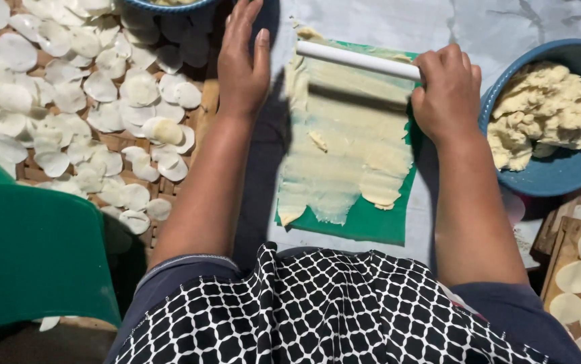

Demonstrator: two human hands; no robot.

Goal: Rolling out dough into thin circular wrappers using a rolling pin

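Rolling pin (358,59) gripped in R hand (447,91) fist; L hand (242,64) flat, open, off its end.

Single view, head-worn camera, looked steeply down over the wearer's own chequered lap (317,317) and both forearms. Faced forward across the work surface, close in: the green mat (371,226) sat centre frame, just beyond the lap. Frame reached left to a slatted rack of pale discs (68,101) and a green chair edge (27,256), right to a blue bowl (560,178), cut by the frame edge. No second view to share ground with
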